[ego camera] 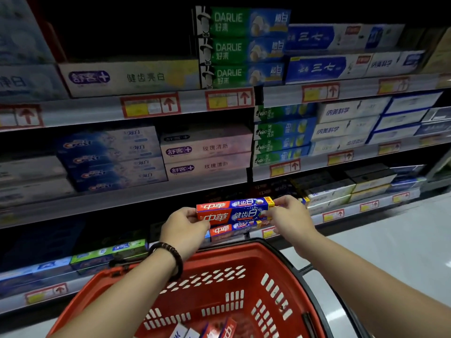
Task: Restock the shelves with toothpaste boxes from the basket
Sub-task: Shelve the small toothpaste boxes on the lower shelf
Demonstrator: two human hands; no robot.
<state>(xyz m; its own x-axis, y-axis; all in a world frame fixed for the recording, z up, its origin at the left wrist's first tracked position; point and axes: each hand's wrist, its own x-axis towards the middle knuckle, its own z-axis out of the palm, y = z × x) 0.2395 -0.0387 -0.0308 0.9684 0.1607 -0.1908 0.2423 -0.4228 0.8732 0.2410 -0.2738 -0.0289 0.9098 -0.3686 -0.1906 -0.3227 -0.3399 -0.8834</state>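
A red and blue toothpaste box (235, 211) is held level above the basket, in front of a low shelf. My left hand (185, 229) grips its red left end. My right hand (291, 217) pinches its yellow-tipped right end. Directly below it lies a matching red and blue box (234, 229) at the shelf's front edge. The red basket (273, 284) sits beneath my arms, and several more red boxes (219, 331) lie at its bottom, partly cut off by the frame.
Shelves (170, 191) stacked with boxed toothpaste rise in front, each edged with red and yellow price tags (150, 106). Green boxes (107, 254) sit on the low shelf at left. A black basket handle (317, 284) curves along the right side. Pale floor (390, 240) lies to the right.
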